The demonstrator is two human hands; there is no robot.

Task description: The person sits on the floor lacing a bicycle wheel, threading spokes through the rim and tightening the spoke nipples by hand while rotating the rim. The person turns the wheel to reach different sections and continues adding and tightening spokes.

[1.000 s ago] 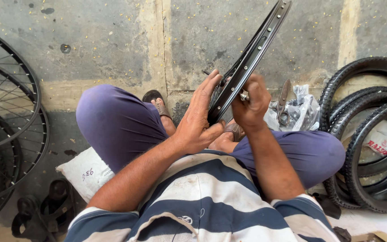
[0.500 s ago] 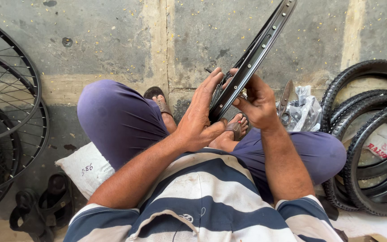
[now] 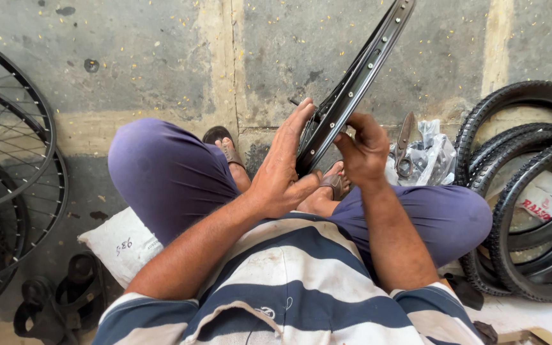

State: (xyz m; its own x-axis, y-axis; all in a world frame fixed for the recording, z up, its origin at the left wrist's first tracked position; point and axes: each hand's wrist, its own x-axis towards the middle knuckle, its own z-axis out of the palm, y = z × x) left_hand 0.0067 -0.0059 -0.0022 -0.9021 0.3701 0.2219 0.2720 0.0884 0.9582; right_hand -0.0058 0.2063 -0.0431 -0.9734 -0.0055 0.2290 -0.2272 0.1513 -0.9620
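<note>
A black bicycle wheel rim [image 3: 360,70] with a row of spoke holes stands edge-on over my crossed legs, slanting up to the top right. My left hand [image 3: 281,167] lies flat against its left side, fingers straight, thumb under the rim's lower end. My right hand [image 3: 362,148] is at the rim's right side, its fingertips pinched against the rim's inner face; whatever small part they pinch is hidden. I sit cross-legged in purple trousers and a striped shirt.
Spoked wheels [image 3: 7,166] lean at the left. Black tyres [image 3: 531,191] are stacked at the right. A pair of pliers [image 3: 405,148] lies on a crumpled plastic bag [image 3: 430,153]. A white cushion [image 3: 122,246] sits under my left thigh, dark parts [image 3: 59,297] beside it.
My right hand has slid from the rim's lower end a little up its right side. The left hand stays flat against the rim, which has barely moved.
</note>
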